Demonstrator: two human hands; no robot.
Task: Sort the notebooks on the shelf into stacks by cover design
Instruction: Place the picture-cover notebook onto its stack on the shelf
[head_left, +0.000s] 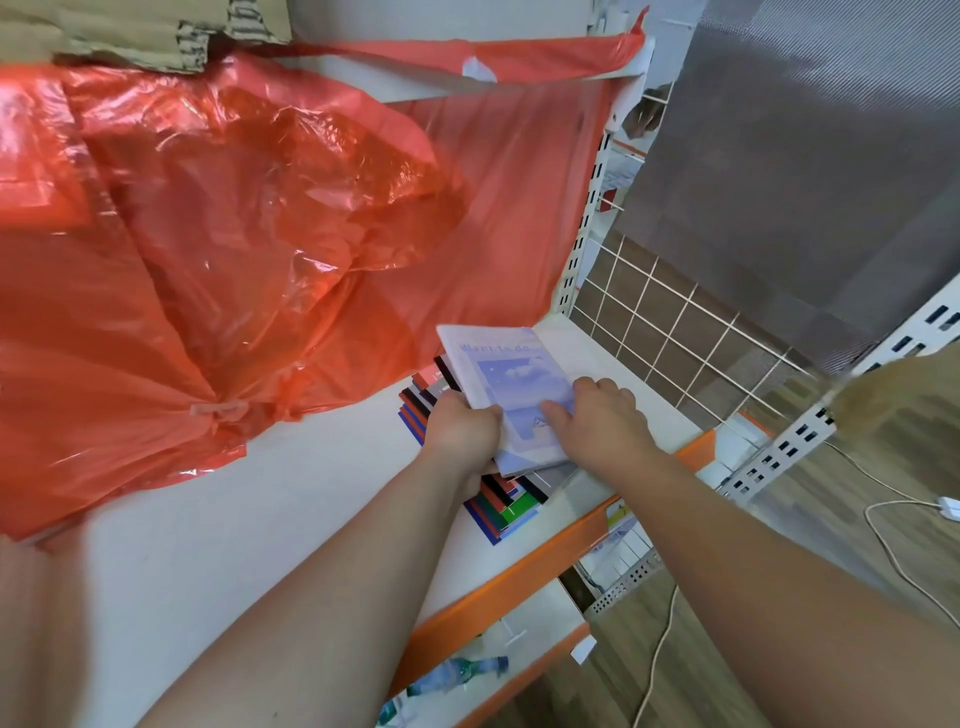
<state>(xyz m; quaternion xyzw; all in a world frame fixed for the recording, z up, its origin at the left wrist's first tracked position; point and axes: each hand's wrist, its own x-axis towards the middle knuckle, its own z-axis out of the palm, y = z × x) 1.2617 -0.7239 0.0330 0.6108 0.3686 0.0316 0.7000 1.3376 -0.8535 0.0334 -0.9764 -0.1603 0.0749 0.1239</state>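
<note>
A pale lilac notebook (506, 374) with a blue sky picture on its cover lies on top of a fanned pile of notebooks (504, 512) with dark, red, green and blue covers, on the white shelf (270, 519). My left hand (460, 431) grips the lilac notebook's left edge, thumb on the cover and fingers underneath. My right hand (597, 415) rests on the cover's right side with its fingers bent over the far edge. The lower notebooks' covers are mostly hidden.
A large crumpled red plastic sheet (234, 234) covers the shelf's left and back. A white wire grid panel (670, 332) closes the shelf's right end. The shelf has an orange front lip (519, 587). A plastic bottle (462, 670) lies on the lower shelf. White cables trail on the wooden floor.
</note>
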